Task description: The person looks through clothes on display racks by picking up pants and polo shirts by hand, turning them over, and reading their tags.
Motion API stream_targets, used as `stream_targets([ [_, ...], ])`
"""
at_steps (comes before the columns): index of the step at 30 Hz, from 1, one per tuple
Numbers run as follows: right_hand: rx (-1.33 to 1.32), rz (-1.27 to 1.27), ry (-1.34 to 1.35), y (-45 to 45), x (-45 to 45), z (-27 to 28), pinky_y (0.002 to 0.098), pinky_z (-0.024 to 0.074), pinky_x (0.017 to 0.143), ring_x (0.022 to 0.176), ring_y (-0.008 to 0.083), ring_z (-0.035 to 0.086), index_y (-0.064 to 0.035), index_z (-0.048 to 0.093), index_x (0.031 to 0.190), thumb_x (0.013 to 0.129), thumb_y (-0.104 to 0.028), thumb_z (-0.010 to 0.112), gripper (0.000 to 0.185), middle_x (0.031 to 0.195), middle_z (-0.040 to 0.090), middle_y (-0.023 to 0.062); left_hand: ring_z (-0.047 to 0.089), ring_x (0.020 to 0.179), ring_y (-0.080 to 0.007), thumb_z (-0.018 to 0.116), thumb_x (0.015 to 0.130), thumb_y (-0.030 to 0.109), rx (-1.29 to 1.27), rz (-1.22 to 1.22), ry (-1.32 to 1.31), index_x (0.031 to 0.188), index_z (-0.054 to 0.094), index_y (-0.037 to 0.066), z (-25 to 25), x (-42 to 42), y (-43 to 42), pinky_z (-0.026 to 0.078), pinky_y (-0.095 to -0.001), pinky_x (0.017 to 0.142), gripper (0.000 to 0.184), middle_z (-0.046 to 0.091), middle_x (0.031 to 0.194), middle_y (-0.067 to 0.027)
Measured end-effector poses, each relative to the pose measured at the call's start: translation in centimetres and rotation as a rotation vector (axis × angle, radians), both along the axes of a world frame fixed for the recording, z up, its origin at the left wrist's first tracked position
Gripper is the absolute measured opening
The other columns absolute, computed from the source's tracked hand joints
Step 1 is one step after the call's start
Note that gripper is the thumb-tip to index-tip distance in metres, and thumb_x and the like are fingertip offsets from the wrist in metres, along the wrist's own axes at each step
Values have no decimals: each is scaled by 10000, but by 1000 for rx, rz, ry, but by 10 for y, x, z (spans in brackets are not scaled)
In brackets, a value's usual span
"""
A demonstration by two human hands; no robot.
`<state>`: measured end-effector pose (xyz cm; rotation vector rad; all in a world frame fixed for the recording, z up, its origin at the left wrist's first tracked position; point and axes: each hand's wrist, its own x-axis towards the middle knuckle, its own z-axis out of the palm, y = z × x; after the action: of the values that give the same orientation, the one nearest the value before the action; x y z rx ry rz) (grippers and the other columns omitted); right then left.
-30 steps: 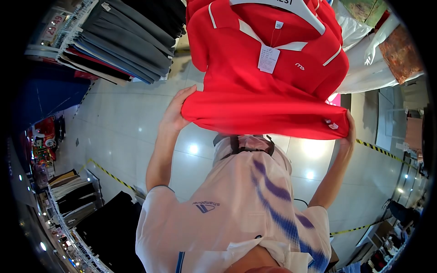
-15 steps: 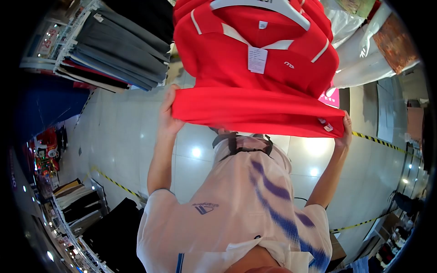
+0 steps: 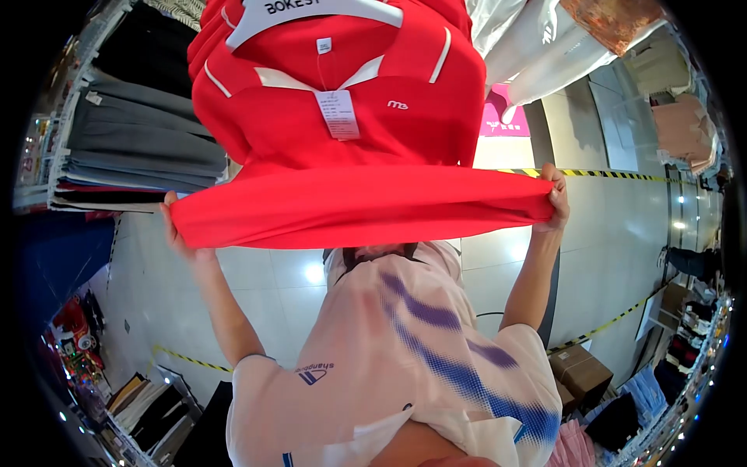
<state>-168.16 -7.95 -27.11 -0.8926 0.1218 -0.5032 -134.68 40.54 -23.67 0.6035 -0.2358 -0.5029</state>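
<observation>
A red polo shirt (image 3: 303, 140) with white collar pieces hangs from a white hanger (image 3: 311, 17) lettered BOKEST or similar. A white paper tag (image 3: 338, 114) dangles at its neck. My left hand (image 3: 185, 229) grips the hem at its left end, fingers closed on the cloth. At the opposite end, my right hand (image 3: 555, 201) pinches the hem. Between both hands the hem is stretched wide and lifted toward me, nearly level. Behind the front shirt, more red garments show in part.
Folded grey and dark trousers (image 3: 140, 136) hang on a rack at left. A white mannequin hand (image 3: 510, 114) and white garments are at upper right. Yellow-black tape (image 3: 622, 175) crosses the tiled floor. Cardboard boxes (image 3: 580, 373) stand at lower right.
The shirt and hanger have shifted left in view. My hands have moved farther apart, stretching the hem wider. The small label near the hem's right end no longer shows.
</observation>
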Motion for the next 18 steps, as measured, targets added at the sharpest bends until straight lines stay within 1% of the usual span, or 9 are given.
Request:
stream_targets([
  [2,-17,-21,5,6,1,8,192,408,544,526,49,467,-104,395,767,780,-186,718,333,603,472,-15,632,960,-228,447,997,280,63,84,55,1098,557,93,-1,3,2,484,-445,856,239,665,981,-82],
  [4,28,52,-31,14,4,17,194,392,514,531,44,468,-93,403,781,791,-171,709,316,607,478,-12,626,978,-230,416,1008,280,-129,-81,95,1075,562,78,4,3,-2,491,-443,845,258,662,985,-84],
  [8,-8,120,-60,26,7,19,208,392,513,545,60,479,-68,431,813,801,-147,689,270,618,498,14,623,989,-240,390,1016,287,-169,-176,79,1075,567,71,-12,19,7,497,-440,838,285,660,1019,-90],
  [9,-24,108,-12,33,10,25,185,308,480,508,32,398,-53,491,780,767,-194,706,258,613,433,-34,621,993,-242,389,1016,290,-175,-190,83,1070,567,71,-18,24,10,499,-433,836,287,659,1025,-88],
  [12,-27,147,-7,41,19,34,186,294,475,504,31,386,-51,500,785,767,-194,705,251,611,423,-36,620,994,-235,395,1014,300,-157,-185,126,1061,565,74,-32,33,17,503,-415,834,286,658,1025,-81],
  [14,-24,189,-22,45,26,38,186,327,498,535,39,427,-43,502,825,789,-196,693,248,643,463,-21,620,991,-226,403,1011,307,-134,-165,167,1057,563,78,-41,36,19,505,-404,834,283,657,1019,-76],
  [16,102,121,-23,56,39,49,192,387,554,605,58,499,-34,496,879,817,-199,679,253,714,536,11,627,967,-209,422,1004,326,22,-38,209,1028,574,82,-49,40,21,513,-405,824,288,663,976,-64],
  [17,147,86,-25,61,44,60,204,427,631,701,82,549,-38,480,898,838,-200,665,253,814,589,50,627,967,-209,422,1004,326,25,-33,213,1028,574,82,-52,41,22,513,-405,824,288,663,976,-64],
  [18,210,43,-56,60,47,61,241,476,737,807,134,601,-2,518,989,851,-184,650,264,893,618,83,631,955,-206,435,998,333,-13,-65,165,1035,585,82,-52,41,19,517,-402,819,295,667,959,-62],
])
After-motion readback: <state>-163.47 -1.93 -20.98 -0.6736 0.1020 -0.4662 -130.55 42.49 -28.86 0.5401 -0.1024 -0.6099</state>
